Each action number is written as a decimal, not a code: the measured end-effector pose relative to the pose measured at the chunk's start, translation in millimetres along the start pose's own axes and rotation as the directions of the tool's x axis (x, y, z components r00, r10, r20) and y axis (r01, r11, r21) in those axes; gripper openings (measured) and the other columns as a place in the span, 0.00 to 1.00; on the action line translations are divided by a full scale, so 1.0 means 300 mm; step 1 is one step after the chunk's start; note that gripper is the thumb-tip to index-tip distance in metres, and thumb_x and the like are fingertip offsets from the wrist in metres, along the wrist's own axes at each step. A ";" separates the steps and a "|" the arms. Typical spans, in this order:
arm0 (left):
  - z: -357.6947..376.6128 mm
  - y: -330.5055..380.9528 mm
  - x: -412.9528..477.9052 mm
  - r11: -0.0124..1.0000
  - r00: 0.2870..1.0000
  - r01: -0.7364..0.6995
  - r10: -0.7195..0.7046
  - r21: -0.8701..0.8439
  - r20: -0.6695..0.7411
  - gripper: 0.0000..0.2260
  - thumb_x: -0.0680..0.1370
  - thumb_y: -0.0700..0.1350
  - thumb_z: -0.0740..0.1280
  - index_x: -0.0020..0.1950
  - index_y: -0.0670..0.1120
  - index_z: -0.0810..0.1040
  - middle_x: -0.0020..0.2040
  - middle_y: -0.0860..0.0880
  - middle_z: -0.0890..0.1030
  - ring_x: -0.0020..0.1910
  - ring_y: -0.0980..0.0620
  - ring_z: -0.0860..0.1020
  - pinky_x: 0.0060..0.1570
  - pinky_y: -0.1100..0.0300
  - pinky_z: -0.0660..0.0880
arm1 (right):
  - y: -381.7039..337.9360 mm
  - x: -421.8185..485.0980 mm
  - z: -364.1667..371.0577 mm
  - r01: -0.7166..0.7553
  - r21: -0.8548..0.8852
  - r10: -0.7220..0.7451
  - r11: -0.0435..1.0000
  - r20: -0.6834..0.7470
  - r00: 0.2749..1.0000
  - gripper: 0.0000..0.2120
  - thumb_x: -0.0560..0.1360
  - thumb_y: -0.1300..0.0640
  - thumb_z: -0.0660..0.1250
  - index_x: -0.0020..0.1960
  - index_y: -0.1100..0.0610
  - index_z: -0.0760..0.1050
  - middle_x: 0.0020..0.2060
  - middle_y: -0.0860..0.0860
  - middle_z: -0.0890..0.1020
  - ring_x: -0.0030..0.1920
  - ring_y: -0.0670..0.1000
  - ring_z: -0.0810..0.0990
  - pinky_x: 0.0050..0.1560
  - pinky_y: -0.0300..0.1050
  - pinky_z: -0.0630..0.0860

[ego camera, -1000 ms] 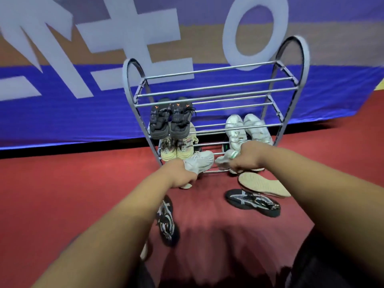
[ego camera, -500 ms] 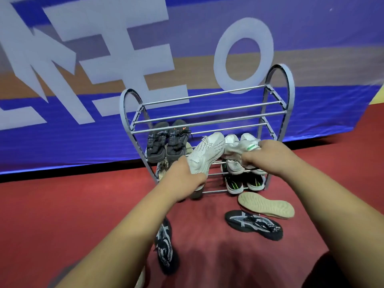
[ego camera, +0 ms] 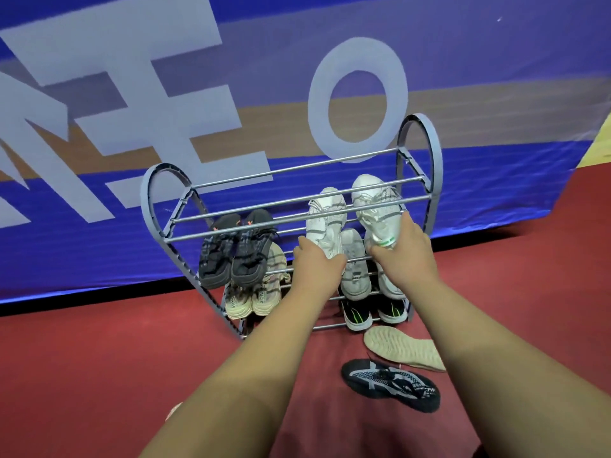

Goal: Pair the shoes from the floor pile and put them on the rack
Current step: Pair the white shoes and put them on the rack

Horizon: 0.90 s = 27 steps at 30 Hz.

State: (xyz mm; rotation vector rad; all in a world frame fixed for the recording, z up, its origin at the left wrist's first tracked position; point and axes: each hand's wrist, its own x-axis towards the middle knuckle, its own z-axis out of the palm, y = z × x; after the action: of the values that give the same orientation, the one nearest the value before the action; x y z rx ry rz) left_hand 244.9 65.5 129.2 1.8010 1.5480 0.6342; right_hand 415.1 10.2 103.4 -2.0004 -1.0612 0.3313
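Your left hand curls round the heel of the left white knit sneaker, and your right hand round the right white knit sneaker. Both sit toes-up among the grey metal rack's upper rails. Likely light with soft uppers, so grip the stiffer heel.

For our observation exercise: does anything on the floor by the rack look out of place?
Yes. A beige shoe lies sole-up on the red floor in front of the rack, beside a black patterned shoe lying upright.
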 end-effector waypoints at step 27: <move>0.262 -0.056 0.219 0.997 0.980 -0.065 0.056 0.045 0.191 0.45 0.63 0.56 0.79 0.75 0.44 0.65 0.65 0.45 0.75 0.64 0.47 0.75 0.64 0.53 0.75 | 0.167 0.137 0.143 -0.022 -0.153 0.011 0.988 -0.069 0.998 0.34 0.76 0.51 0.75 0.77 0.61 0.68 0.75 0.56 0.70 0.76 0.58 0.68 0.73 0.54 0.70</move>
State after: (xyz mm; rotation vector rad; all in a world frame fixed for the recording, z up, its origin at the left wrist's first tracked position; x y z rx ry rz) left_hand 303.0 117.4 60.7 1.8938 1.3979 0.4403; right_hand 444.3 50.7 43.8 -2.1423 -1.0552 0.1938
